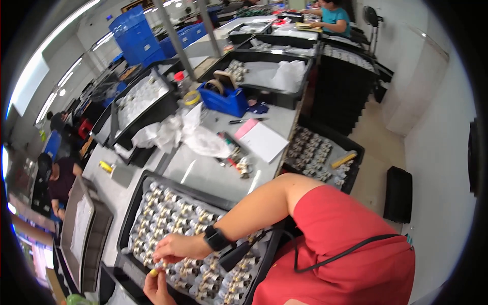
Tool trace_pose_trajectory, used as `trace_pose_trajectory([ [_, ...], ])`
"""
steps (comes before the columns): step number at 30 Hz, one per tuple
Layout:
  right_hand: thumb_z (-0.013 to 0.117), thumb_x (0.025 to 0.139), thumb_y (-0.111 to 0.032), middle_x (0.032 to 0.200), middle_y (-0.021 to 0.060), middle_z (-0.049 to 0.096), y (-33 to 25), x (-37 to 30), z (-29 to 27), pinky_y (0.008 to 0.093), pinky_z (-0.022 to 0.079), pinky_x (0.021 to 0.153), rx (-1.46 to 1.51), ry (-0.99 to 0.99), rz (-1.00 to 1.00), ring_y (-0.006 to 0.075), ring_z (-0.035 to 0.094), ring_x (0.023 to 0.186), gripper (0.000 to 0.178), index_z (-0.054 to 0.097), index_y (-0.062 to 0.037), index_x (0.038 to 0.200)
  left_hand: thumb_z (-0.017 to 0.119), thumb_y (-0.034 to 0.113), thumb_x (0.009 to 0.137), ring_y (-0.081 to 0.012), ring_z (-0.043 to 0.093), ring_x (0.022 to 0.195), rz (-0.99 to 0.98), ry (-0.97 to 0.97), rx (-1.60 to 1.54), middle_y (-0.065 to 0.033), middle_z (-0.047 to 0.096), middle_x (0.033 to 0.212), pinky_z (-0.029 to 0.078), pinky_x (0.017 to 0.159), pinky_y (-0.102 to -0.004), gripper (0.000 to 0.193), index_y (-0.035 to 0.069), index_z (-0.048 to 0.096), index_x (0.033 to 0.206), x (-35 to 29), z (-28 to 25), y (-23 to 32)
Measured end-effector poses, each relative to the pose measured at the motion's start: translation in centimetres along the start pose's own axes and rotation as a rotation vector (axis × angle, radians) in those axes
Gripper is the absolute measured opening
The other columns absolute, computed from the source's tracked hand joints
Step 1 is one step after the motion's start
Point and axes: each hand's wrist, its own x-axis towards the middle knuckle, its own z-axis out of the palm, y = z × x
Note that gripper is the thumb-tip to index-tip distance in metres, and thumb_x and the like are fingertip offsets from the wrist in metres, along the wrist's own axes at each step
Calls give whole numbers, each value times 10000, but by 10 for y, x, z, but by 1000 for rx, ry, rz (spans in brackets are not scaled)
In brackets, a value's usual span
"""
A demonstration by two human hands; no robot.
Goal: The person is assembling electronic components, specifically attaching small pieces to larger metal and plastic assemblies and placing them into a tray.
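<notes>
My right hand (178, 249), with a black watch on its wrist, reaches over a black tray (147, 178). Its fingers are bent together at a small part whose kind is mostly hidden. Just below, my left hand (158, 291) pinches a small yellow-ended piece (153, 273) between thumb and finger. The two hands nearly meet over the tray's near left edge. Rows of small metal fittings (162, 208) with silvery and brass-coloured ends fill the tray on a pale liner. A black device (235, 256) on a cable lies beside my right forearm.
A second fittings tray (356, 173), holding a yellow roll (343, 159), stands right. Beyond my tray lie a notepad (264, 140), crumpled white plastic (203, 140) and a blue bin (223, 99). A grey crate (96, 239) stands left. Co-workers sit far right (335, 20) and left (63, 178).
</notes>
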Motion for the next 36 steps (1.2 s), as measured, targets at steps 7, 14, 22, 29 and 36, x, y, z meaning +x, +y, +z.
trace_pose_trajectory([
  [7, 556, 876, -268, 676, -37, 516, -11, -16, 3, 171, 339, 541, -76, -7, 81, 28, 431, 580, 215, 619, -64, 899, 588, 43, 854, -42, 535, 741, -10, 12, -72, 4, 608, 836, 395, 639, -160, 126, -20, 617, 960, 5, 6, -11],
  [14, 530, 901, -219, 736, -34, 517, -20, -12, 14, 175, 371, 609, -161, -17, 98, 27, 454, 658, 211, 603, -30, 960, 614, 90, 833, -64, 560, 752, 47, 50, -8, -16, 634, 823, 442, 678, -209, 152, 3, 650, 952, 0, -2, -16],
  [22, 545, 892, -178, 805, -21, 556, -21, -12, 13, 190, 402, 673, -255, 46, 88, 37, 479, 675, 171, 590, -30, 964, 617, 101, 821, -65, 521, 688, 99, 45, 23, -35, 622, 770, 426, 619, -225, 152, 16, 660, 940, -1, -3, -14],
  [29, 552, 891, -206, 707, -48, 511, -20, -6, 2, 173, 396, 657, -294, 76, 63, 30, 467, 656, 183, 611, -43, 951, 621, 136, 800, -130, 526, 643, 106, 53, 110, -81, 630, 757, 428, 607, -265, 160, 51, 670, 926, -3, 1, -13],
  [36, 545, 885, -184, 669, -39, 516, -28, -1, -8, 186, 388, 605, -293, 108, 13, 35, 476, 611, 181, 598, -24, 954, 599, 132, 794, -213, 582, 676, 139, 57, 128, -118, 637, 774, 451, 634, -309, 145, 34, 657, 884, 0, 5, -4],
])
